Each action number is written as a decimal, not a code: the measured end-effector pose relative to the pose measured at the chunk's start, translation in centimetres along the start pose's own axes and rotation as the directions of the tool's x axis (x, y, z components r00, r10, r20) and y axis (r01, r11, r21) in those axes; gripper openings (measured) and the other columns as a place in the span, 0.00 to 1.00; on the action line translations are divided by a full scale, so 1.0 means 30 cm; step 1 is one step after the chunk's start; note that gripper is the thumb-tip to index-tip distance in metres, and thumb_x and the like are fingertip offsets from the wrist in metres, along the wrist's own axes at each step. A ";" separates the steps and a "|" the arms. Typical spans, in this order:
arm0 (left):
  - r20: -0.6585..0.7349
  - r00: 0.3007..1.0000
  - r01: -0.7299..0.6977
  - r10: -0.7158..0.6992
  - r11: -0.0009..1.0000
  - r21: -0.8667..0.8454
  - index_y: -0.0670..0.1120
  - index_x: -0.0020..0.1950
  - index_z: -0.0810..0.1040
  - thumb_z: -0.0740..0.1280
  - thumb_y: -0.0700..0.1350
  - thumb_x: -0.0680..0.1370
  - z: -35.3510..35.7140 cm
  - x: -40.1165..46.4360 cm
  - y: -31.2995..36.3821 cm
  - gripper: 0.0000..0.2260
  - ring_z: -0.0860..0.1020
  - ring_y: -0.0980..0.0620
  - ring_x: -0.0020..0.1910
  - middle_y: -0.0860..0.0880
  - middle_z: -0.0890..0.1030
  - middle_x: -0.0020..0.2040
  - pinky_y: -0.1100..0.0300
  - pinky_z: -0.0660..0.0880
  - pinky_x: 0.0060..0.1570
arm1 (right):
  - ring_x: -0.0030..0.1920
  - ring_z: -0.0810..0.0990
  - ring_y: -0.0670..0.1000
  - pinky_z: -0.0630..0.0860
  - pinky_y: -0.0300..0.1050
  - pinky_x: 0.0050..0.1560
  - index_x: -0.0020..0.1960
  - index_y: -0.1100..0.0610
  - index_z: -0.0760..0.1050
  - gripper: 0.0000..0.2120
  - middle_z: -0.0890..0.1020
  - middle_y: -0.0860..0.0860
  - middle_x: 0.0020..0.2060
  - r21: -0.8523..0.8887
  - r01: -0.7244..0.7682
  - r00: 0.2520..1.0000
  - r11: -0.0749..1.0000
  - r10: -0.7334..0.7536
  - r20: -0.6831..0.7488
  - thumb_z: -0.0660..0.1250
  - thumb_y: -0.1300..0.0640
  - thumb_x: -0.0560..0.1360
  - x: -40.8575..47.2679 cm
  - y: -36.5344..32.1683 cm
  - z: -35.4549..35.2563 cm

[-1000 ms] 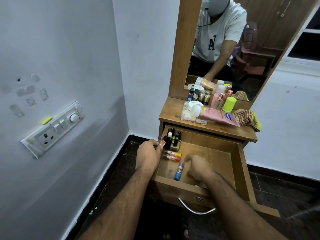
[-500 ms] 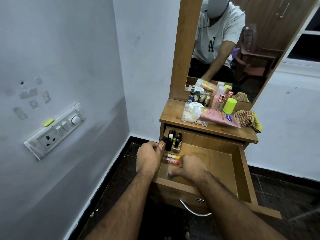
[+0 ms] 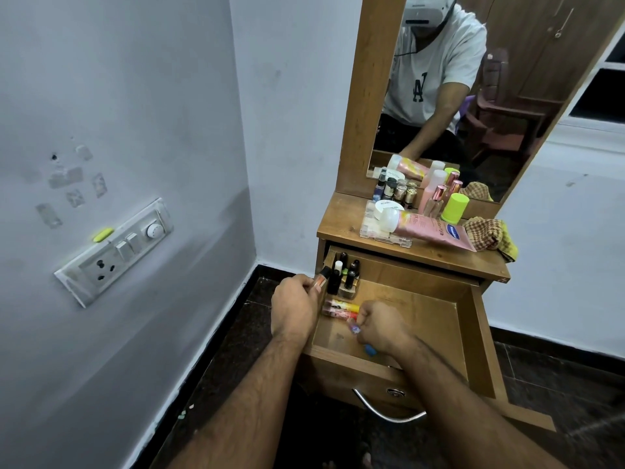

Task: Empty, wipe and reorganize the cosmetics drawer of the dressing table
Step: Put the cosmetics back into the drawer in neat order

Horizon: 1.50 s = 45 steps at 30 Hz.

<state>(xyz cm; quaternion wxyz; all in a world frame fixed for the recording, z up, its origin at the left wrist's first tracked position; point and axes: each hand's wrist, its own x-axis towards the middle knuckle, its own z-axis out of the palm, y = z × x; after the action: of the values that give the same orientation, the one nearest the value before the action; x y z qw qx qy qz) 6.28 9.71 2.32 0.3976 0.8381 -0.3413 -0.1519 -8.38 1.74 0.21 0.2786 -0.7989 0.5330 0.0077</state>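
Note:
The wooden drawer (image 3: 419,309) of the dressing table stands pulled open. In its far left corner several small dark bottles (image 3: 345,274) stand upright. In front of them two tubes, one yellow (image 3: 341,304) and one red (image 3: 338,313), lie side by side. My left hand (image 3: 296,308) rests at the drawer's left wall, shut on an orange tube with a black cap (image 3: 321,277). My right hand (image 3: 382,326) is inside the drawer, shut on a blue-ended tube (image 3: 369,349) just in front of the two lying tubes.
On the tabletop (image 3: 341,221) stand a clear organiser (image 3: 372,228), a pink tube (image 3: 436,231), pink bottles, a lime-capped bottle (image 3: 455,208) and a checked cloth (image 3: 487,235). The mirror rises behind. A switchboard (image 3: 115,252) is on the left wall. The drawer handle (image 3: 389,412) is below my right arm.
My right hand has picked up the blue-ended tube from the drawer's front and carried it left and back toward the two lying tubes. My left hand keeps holding the orange tube.

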 end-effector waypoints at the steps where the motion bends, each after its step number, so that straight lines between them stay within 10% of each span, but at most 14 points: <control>1: -0.001 1.000 0.000 0.000 1.000 0.000 0.48 0.56 0.83 0.68 0.50 0.79 0.000 0.001 0.000 0.09 0.77 0.57 0.44 0.52 0.84 0.49 0.63 0.72 0.42 | 0.44 0.76 0.44 0.73 0.39 0.40 0.44 0.51 0.74 0.06 0.79 0.46 0.43 -0.073 0.076 0.997 0.994 -0.075 0.014 0.70 0.59 0.75 0.000 -0.010 0.004; 7: 0.016 1.000 0.007 -0.007 1.000 0.009 0.49 0.56 0.83 0.68 0.49 0.79 0.007 0.003 -0.005 0.09 0.80 0.56 0.45 0.52 0.84 0.48 0.62 0.76 0.42 | 0.44 0.76 0.48 0.67 0.40 0.41 0.50 0.52 0.77 0.04 0.76 0.47 0.41 -0.397 0.323 0.939 0.859 -0.343 0.021 0.66 0.60 0.78 0.023 -0.076 0.035; 13: 0.034 0.999 -0.015 0.014 1.000 0.005 0.49 0.56 0.83 0.69 0.47 0.79 0.008 0.006 -0.011 0.08 0.79 0.57 0.45 0.53 0.83 0.48 0.63 0.74 0.43 | 0.41 0.74 0.49 0.72 0.41 0.42 0.53 0.54 0.77 0.04 0.78 0.50 0.45 -0.465 0.198 0.952 0.863 -0.281 -0.117 0.67 0.58 0.78 0.039 -0.061 0.015; 24: 0.117 0.992 -0.057 0.053 0.998 0.028 0.51 0.54 0.84 0.70 0.47 0.78 0.012 0.003 -0.015 0.07 0.78 0.59 0.44 0.54 0.84 0.48 0.66 0.70 0.40 | 0.46 0.80 0.47 0.81 0.44 0.51 0.51 0.53 0.79 0.07 0.82 0.49 0.46 -0.057 -0.031 0.994 0.998 0.024 -0.110 0.73 0.53 0.74 0.077 -0.020 0.042; 30: 0.153 0.974 -0.190 0.169 0.973 0.131 0.52 0.55 0.84 0.70 0.48 0.77 0.019 -0.007 -0.014 0.08 0.78 0.57 0.48 0.54 0.82 0.51 0.57 0.78 0.52 | 0.41 0.79 0.45 0.74 0.37 0.36 0.42 0.50 0.75 0.06 0.80 0.48 0.40 0.155 -0.006 0.977 0.988 0.039 -0.209 0.70 0.56 0.77 0.056 0.001 0.005; 35: 0.273 0.929 -0.314 0.251 0.923 0.220 0.52 0.56 0.83 0.69 0.49 0.78 0.020 -0.021 0.004 0.08 0.77 0.55 0.50 0.53 0.78 0.54 0.55 0.77 0.55 | 0.36 0.85 0.53 0.78 0.42 0.28 0.50 0.56 0.76 0.03 0.83 0.55 0.40 0.745 0.114 0.993 0.658 -0.043 -0.114 0.66 0.62 0.79 0.034 0.031 -0.033; 45: 0.303 0.909 -0.356 0.286 0.911 0.207 0.51 0.56 0.83 0.69 0.41 0.77 0.017 -0.022 0.007 0.10 0.79 0.55 0.52 0.52 0.82 0.55 0.57 0.77 0.57 | 0.29 0.82 0.47 0.77 0.37 0.28 0.43 0.63 0.79 0.05 0.85 0.55 0.33 0.621 0.042 0.918 0.783 -0.276 0.286 0.74 0.69 0.72 0.010 0.053 -0.044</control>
<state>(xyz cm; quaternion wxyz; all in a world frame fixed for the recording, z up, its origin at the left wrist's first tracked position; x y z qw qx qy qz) 5.43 9.79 2.14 0.2555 0.7862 -0.5425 -0.1492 -10.00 0.45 0.53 0.6107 -0.6955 0.3764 -0.0394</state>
